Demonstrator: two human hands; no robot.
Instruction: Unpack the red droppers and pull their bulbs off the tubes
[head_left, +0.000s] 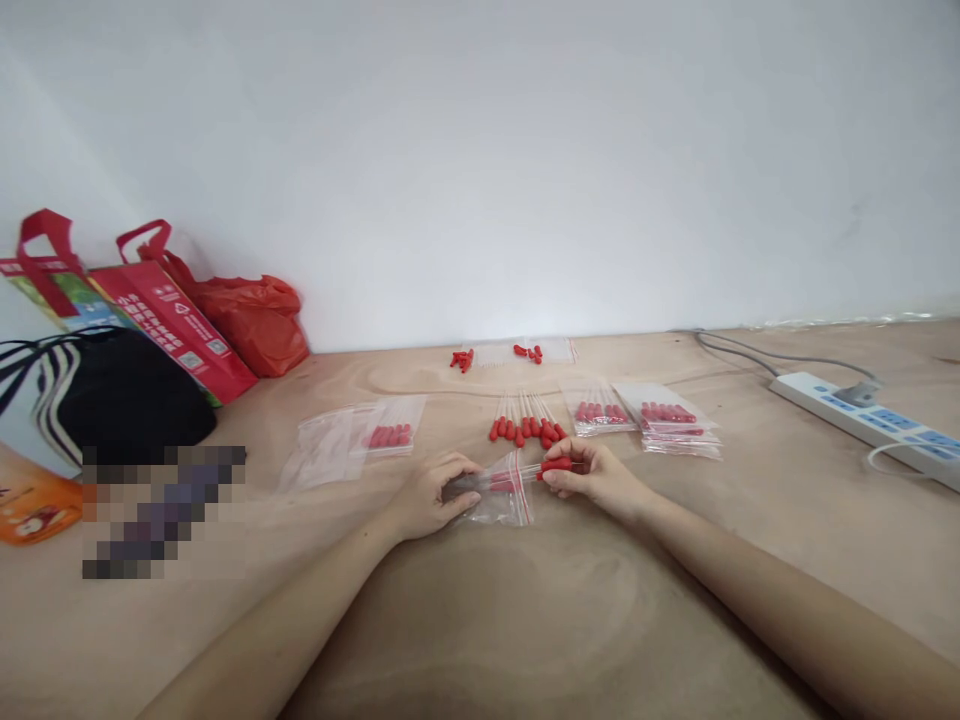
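Red-bulbed plastic dropper (556, 465), pinched in right hand (594, 480) fingers, sits partway inside a clear zip bag (501, 498) gripped by left hand (431, 497) fingers; pushing deeper needs steadiness.

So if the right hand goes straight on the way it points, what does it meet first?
Probably the clear bag held by the left hand; the red-bulbed dropper in the right hand aims into it.
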